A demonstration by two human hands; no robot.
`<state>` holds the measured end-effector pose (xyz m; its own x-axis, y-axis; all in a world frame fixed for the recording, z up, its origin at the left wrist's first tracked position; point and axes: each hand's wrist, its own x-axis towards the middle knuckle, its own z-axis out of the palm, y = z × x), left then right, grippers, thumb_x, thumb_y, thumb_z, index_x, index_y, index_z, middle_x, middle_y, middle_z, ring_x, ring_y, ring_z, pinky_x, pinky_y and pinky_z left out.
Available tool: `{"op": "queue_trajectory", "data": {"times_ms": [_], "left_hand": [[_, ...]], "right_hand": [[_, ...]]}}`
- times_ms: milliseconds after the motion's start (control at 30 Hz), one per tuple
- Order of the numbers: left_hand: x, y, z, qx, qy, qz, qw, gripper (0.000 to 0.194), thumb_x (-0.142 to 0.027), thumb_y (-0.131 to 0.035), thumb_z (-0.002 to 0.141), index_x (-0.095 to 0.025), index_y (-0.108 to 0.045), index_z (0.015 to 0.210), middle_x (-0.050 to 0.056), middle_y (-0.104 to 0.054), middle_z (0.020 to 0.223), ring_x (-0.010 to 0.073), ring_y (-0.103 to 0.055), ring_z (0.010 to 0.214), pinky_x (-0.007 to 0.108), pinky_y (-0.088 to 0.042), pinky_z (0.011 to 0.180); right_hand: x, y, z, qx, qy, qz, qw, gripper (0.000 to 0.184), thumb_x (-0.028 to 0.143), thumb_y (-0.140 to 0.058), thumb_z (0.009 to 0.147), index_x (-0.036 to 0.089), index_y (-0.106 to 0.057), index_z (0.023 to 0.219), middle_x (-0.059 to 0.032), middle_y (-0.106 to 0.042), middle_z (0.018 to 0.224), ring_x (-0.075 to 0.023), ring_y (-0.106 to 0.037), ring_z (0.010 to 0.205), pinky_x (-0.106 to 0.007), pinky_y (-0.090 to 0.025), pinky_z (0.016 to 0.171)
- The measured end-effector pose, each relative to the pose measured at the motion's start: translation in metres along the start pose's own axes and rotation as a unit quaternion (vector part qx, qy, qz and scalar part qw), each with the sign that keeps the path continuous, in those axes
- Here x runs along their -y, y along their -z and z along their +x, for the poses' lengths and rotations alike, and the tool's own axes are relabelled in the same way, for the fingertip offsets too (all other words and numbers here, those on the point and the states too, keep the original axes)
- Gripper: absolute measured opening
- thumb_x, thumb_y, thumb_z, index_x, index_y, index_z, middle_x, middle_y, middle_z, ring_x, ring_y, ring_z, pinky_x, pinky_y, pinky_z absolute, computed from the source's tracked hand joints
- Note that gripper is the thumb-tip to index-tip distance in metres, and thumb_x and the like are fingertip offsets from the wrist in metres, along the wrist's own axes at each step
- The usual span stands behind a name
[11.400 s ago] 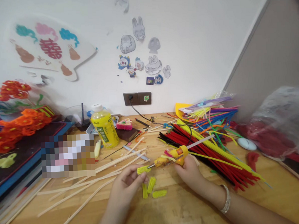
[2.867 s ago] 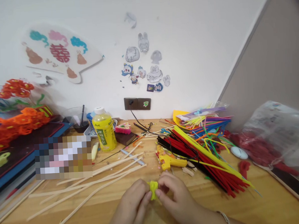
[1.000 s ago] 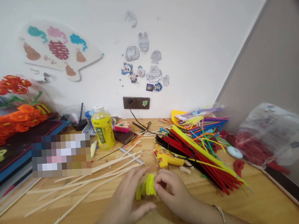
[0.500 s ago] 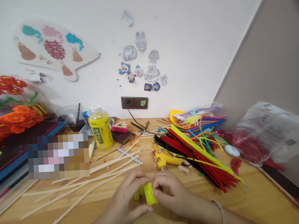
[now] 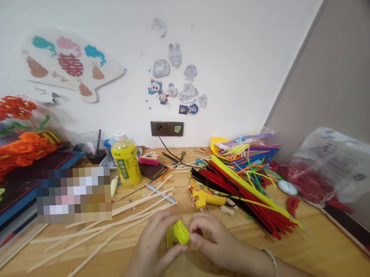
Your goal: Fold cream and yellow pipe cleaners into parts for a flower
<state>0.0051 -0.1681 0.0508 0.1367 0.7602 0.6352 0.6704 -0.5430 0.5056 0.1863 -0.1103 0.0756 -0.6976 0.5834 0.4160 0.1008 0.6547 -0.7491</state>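
Observation:
Between my hands, just above the wooden table, is a small yellow bundle of bent pipe cleaners (image 5: 181, 232). My left hand (image 5: 158, 244) grips it, fingers over the top and thumb below. On its other side my right hand (image 5: 212, 241) has thumb and index finger pinched together at the bundle's right edge; whether a strand is between them is too small to make out. A silvery bracelet circles the right wrist. Beyond my hands lies a yellow glue gun (image 5: 208, 198), with long yellow, red and black pipe cleaners (image 5: 247, 197) to its right.
Several thin wooden strips (image 5: 115, 225) spread across the left of the table. Behind them stands a yellow drink bottle (image 5: 126, 162). Orange pipe-cleaner flowers (image 5: 24, 153) are at far left. A plastic bag (image 5: 332, 168) with red pieces and a white mouse (image 5: 287, 187) are at right.
The yellow bundle has tilted and risen slightly, its lower end swinging up and left within my left hand. My right fingertips stay pinched near its edge. The view has shifted slightly.

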Motion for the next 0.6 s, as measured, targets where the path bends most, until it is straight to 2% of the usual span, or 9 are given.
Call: {"op": "queue_trajectory", "data": {"times_ms": [167,367,600], "left_hand": [[-0.002,0.0007,-0.0014,0.0,-0.001,0.024,1.0,0.037,-0.028,-0.064,0.075,-0.022,-0.048,0.109,0.008,-0.056,0.096,0.0226,-0.056,0.089,0.034,-0.05,0.075],[-0.0051,0.0003,-0.0005,-0.006,-0.027,0.051,0.998,0.039,-0.023,-0.062,0.077,-0.021,-0.047,0.112,0.008,-0.057,0.095,0.0218,-0.055,0.087,0.034,-0.05,0.074],[-0.004,0.0003,0.0003,0.002,-0.013,0.073,0.997,0.04,-0.029,-0.066,0.072,-0.021,-0.049,0.108,0.009,-0.054,0.098,0.0241,-0.054,0.09,0.037,-0.049,0.074]], "right_hand": [[0.0042,0.0007,-0.0012,-0.021,0.035,-0.07,0.997,0.021,0.031,-0.044,0.084,0.017,-0.05,0.069,0.0002,-0.048,0.065,-0.0125,-0.046,0.063,-0.024,-0.033,0.058],[0.0057,0.0018,-0.0032,-0.019,0.058,-0.095,0.994,0.016,0.026,-0.044,0.084,0.018,-0.05,0.071,-0.0001,-0.05,0.066,-0.0128,-0.047,0.065,-0.024,-0.034,0.06],[0.0064,0.0028,-0.0033,-0.025,0.1,-0.131,0.986,0.013,0.024,-0.043,0.085,0.018,-0.05,0.076,-0.0021,-0.053,0.07,-0.0145,-0.048,0.069,-0.027,-0.037,0.064]]}}
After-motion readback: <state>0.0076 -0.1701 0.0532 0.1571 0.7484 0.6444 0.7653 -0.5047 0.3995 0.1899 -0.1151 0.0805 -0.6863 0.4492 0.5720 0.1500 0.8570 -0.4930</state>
